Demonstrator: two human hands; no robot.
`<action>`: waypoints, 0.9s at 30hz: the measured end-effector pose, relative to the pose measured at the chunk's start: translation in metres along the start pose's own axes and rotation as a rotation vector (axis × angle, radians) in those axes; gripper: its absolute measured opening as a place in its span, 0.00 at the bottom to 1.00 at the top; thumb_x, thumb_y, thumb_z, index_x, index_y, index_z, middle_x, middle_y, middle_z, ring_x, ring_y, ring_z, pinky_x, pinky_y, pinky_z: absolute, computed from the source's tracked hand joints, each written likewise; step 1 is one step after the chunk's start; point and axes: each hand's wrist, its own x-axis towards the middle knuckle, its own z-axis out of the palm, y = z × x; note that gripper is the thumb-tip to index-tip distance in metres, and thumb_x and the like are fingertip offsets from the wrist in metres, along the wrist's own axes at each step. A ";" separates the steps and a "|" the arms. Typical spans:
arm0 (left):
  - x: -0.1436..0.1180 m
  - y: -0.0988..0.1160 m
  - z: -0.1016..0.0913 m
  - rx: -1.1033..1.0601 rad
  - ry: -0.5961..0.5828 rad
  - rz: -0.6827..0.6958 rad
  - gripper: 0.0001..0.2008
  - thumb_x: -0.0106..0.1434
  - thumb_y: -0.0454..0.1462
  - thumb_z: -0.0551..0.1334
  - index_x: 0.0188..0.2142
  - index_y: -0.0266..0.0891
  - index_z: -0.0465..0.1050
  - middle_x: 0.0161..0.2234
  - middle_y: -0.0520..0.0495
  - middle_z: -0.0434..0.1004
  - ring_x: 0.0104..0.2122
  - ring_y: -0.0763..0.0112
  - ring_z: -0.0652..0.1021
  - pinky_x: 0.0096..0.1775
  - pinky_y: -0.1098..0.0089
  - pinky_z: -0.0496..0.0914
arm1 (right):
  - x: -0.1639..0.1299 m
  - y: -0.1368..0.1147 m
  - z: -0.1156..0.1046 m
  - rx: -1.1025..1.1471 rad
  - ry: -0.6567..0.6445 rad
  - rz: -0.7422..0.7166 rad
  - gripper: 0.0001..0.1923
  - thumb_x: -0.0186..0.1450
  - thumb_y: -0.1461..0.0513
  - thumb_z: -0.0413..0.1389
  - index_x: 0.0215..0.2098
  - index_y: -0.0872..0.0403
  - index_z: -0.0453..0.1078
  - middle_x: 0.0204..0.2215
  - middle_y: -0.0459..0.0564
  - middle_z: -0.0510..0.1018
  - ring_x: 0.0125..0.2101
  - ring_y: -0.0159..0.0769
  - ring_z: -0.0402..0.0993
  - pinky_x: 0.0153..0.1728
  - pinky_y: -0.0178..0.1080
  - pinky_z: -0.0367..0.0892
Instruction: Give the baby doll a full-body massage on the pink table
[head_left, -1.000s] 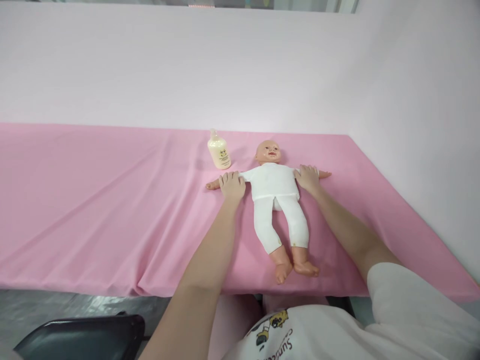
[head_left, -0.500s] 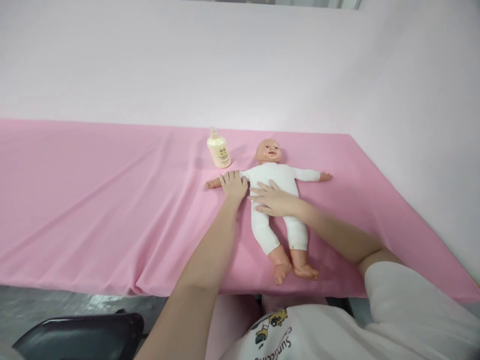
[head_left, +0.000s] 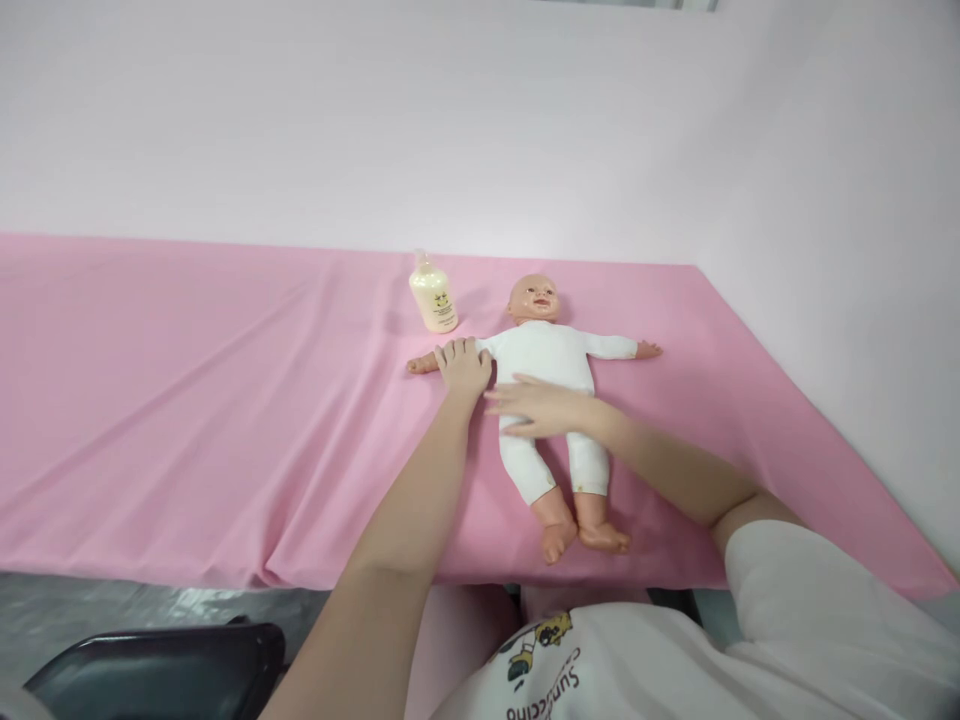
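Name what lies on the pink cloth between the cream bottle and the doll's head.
Nothing: in the head view, only bare pink cloth separates the bottle from the doll's head.

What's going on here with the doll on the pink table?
A person is handling a baby doll in white clothes that lies face up on a pink cloth covering the table. The left hand rests on one of the doll's outstretched arms, near the shoulder. The right hand lies flat and open across the doll's belly. A small cream-coloured bottle stands on the cloth just beyond the doll's arm, apart from both hands. The doll's other arm lies free.
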 end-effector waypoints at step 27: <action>-0.129 0.109 -0.050 -0.619 -0.836 1.395 0.17 0.71 0.45 0.61 0.50 0.39 0.81 0.51 0.43 0.84 0.57 0.56 0.78 0.65 0.58 0.65 | -0.017 0.120 0.011 0.061 0.589 0.630 0.30 0.75 0.58 0.37 0.71 0.59 0.60 0.69 0.59 0.65 0.69 0.45 0.60 0.71 0.50 0.54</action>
